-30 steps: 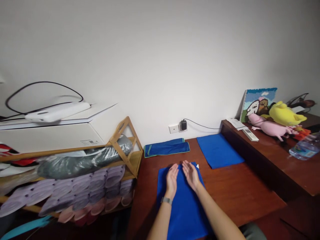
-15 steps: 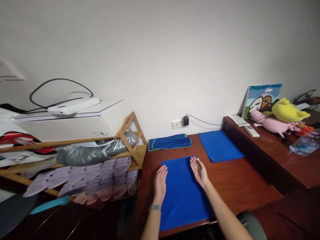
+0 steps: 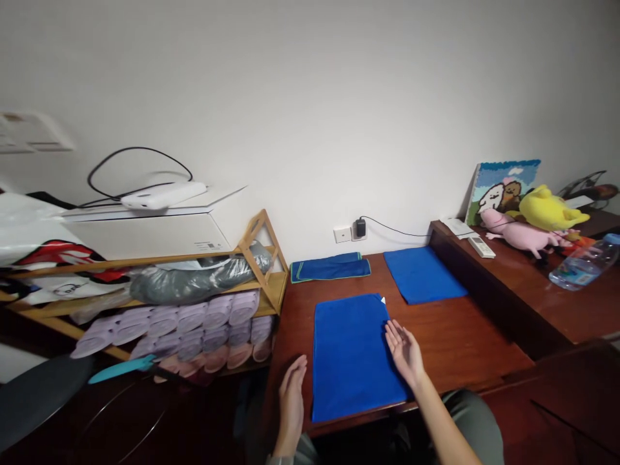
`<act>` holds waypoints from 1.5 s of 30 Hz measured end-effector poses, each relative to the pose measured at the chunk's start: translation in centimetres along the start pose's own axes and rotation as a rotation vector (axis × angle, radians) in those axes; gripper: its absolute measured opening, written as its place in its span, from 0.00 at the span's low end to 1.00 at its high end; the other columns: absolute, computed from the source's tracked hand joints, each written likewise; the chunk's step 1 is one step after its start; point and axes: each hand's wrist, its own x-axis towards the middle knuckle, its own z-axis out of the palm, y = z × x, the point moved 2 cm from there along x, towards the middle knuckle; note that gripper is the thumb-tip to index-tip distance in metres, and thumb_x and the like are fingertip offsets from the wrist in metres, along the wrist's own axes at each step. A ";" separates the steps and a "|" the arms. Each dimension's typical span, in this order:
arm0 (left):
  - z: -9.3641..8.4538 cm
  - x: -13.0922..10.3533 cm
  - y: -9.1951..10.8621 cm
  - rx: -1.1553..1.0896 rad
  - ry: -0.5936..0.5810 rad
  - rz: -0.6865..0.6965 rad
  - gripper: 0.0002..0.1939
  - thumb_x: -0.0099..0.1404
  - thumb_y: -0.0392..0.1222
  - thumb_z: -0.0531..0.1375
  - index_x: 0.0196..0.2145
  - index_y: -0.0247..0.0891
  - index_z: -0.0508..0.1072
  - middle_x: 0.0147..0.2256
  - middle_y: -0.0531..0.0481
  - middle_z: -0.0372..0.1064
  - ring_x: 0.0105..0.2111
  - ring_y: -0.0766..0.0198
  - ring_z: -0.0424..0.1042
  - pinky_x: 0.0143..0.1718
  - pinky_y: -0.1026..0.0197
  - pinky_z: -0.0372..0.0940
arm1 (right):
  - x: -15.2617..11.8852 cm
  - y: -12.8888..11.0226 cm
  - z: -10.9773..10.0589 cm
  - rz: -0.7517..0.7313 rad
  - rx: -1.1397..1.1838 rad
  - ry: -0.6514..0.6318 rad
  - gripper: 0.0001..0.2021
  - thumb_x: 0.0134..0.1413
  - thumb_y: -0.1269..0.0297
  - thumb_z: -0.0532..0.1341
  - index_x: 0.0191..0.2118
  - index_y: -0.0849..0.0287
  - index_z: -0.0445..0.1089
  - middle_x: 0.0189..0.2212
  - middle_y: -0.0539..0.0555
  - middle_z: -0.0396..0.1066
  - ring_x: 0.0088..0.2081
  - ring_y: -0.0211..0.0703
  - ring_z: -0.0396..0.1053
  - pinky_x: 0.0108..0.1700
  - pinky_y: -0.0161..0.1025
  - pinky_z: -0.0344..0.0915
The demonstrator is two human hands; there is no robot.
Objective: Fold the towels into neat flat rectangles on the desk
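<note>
A bright blue cloth lies flat at the front of the brown table, a small white tag at its far right corner. Just off its left side is my left hand, fingers stretched out and holding nothing. My right hand is by the cloth's right edge, palm turned inward, open and bare of any object. Whether either hand touches the table I cannot tell. Farther back, against the wall, rests a folded darker blue cloth with green edging. Another bright blue cloth is spread at the back right.
A wooden rack with rows of slippers stands left, a white box on top. On the raised right-hand surface are a remote control, plush toys, a picture and a plastic bottle. A charger sits in the wall socket.
Both hands have moved back toward me and outward, from over the cloth's edges to beside it. The cloth stays spread on the table. My view has shifted slightly.
</note>
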 end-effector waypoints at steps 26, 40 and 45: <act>12.2 -2.9 -2.2 -0.625 -0.167 -0.309 0.19 0.65 0.49 0.62 0.48 0.42 0.85 0.65 0.36 0.77 0.74 0.46 0.65 0.76 0.42 0.60 | -4.0 6.1 -1.1 0.049 -0.023 -0.010 0.17 0.61 0.49 0.68 0.50 0.50 0.83 0.59 0.56 0.82 0.71 0.52 0.70 0.74 0.53 0.66; 9.0 -2.1 -3.8 -0.803 -0.257 -0.365 0.20 0.72 0.42 0.58 0.56 0.41 0.84 0.69 0.38 0.73 0.77 0.48 0.57 0.79 0.41 0.53 | -4.7 5.5 -0.8 0.006 -0.003 -0.013 0.21 0.56 0.46 0.72 0.51 0.50 0.84 0.62 0.57 0.81 0.74 0.53 0.65 0.77 0.54 0.60; 4.7 -1.8 -4.5 -0.857 -0.061 -0.418 0.19 0.73 0.36 0.56 0.50 0.43 0.86 0.67 0.40 0.75 0.74 0.54 0.63 0.77 0.49 0.58 | -3.5 3.7 -3.2 -0.052 -0.053 0.056 0.22 0.49 0.46 0.77 0.48 0.50 0.85 0.58 0.56 0.83 0.73 0.57 0.67 0.77 0.55 0.60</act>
